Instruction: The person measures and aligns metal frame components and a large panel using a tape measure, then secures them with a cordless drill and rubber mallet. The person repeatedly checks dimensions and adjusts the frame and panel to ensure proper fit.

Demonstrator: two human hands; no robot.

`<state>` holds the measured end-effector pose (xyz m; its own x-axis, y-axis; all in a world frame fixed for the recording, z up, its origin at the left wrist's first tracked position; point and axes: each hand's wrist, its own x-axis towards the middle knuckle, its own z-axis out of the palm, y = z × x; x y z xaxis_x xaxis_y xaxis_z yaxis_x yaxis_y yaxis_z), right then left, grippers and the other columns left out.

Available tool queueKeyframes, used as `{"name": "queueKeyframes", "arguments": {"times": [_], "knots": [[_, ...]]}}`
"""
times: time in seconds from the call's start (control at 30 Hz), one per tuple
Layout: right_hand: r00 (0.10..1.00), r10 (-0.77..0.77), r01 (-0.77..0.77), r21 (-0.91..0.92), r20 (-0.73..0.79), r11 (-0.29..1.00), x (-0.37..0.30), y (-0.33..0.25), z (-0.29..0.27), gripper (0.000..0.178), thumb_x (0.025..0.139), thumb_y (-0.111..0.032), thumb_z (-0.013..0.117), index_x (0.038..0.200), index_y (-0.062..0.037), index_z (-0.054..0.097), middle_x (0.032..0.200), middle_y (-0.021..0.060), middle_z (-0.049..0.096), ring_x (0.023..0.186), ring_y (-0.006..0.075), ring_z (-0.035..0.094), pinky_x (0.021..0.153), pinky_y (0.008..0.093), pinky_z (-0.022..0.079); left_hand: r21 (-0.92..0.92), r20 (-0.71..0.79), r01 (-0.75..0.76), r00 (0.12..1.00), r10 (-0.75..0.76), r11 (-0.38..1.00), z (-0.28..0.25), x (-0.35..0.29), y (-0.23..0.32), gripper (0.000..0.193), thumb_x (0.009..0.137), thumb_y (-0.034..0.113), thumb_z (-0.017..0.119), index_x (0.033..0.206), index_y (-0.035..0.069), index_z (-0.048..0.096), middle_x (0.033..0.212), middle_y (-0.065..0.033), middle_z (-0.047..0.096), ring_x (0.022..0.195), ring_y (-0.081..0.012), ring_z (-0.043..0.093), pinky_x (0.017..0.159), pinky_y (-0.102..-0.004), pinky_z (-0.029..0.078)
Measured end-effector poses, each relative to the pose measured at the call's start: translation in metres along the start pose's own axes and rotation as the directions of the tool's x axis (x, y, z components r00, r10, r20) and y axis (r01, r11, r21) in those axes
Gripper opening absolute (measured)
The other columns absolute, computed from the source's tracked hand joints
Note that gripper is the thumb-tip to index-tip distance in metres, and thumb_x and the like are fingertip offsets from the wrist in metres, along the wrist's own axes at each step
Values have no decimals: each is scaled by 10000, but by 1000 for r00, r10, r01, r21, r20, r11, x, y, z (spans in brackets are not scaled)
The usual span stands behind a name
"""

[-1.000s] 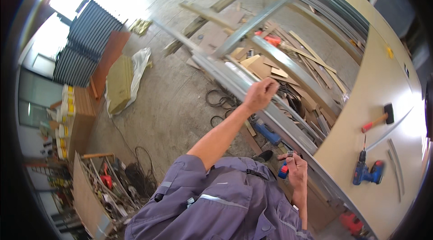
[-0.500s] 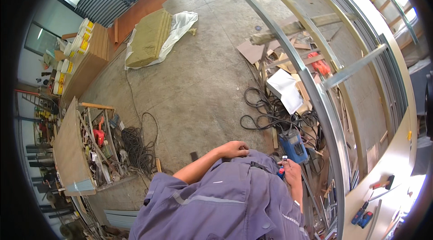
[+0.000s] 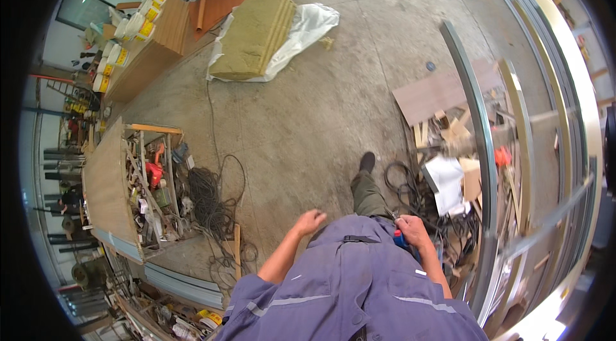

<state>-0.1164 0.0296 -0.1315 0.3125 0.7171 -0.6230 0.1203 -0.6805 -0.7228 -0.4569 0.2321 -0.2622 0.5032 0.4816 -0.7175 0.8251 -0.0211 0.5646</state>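
My right hand is closed around a small tool with a red and blue handle, close to the front of my jacket. A dark metal tip shows above the fingers; the tool's exact kind is hard to make out. My left hand hangs in front of my waist on the other side, fingers curled together, with nothing visible in it. I wear a purple-grey jacket, and one leg in dark green trousers is stretched forward over the concrete floor.
Long metal profiles rise at my right beside wood scraps, a white bent sheet and black cables. To my left stand a wooden crate of tools and a cable heap. Yellowish insulation slabs lie ahead.
My leg and shoe have come into view ahead of me. My left hand has moved away from the jacket to the left. The surroundings have shifted rightward in view; the right hand still holds the tool.
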Motion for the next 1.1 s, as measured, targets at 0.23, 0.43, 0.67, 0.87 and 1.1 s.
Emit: {"name": "queueKeyframes", "arguments": {"times": [0.23, 0.43, 0.67, 0.87, 1.1], "knots": [[943, 176, -202, 66, 282, 977, 149, -83, -77, 332, 899, -287, 620, 799, 24, 681, 746, 32, 661, 740, 114, 578, 692, 295, 464, -394, 169, -228, 934, 314, 891, -115, 54, 163, 533, 995, 450, 551, 1277, 1, 612, 1273, -181, 645, 1181, -276, 607, 1015, -362, 456], [887, 180, -198, -2, 424, 980, 265, -197, -152, 341, 930, -319, 602, 846, 0, 688, 742, 10, 635, 719, 104, 543, 685, 295, 453, -192, 258, -202, 934, 248, 960, -239, 158, 290, 584, 1007, 476, 535, 1350, 4, 551, 1322, -139, 615, 1230, -228, 557, 1058, -347, 402], [920, 224, -252, 50, 321, 966, 422, -255, -201, 368, 948, -340, 586, 961, 7, 709, 867, 76, 718, 816, 142, 601, 771, 340, 494, -21, 37, -383, 923, 384, 923, -372, 336, 390, 503, 903, 434, 695, 1219, 44, 651, 1218, -169, 664, 1128, -307, 622, 958, -385, 486], [960, 202, -248, 256, 194, 934, 500, -326, -257, 301, 899, -258, 642, 969, 25, 716, 856, 60, 727, 781, 143, 608, 733, 338, 507, 125, 329, -318, 907, 263, 940, -483, 442, 519, 446, 926, 426, 657, 1089, 13, 702, 1088, -181, 699, 1024, -306, 657, 876, -382, 505], [932, 175, -352, 673, 318, 651, 594, -363, -358, 309, 918, -209, 585, 1025, 51, 713, 956, 58, 745, 859, 126, 627, 805, 320, 514, -11, 673, -305, 702, 232, 952, -521, 577, 641, 567, 1041, 482, 457, 1276, -15, 598, 1249, -161, 632, 1197, -245, 565, 1018, -350, 422]]}}
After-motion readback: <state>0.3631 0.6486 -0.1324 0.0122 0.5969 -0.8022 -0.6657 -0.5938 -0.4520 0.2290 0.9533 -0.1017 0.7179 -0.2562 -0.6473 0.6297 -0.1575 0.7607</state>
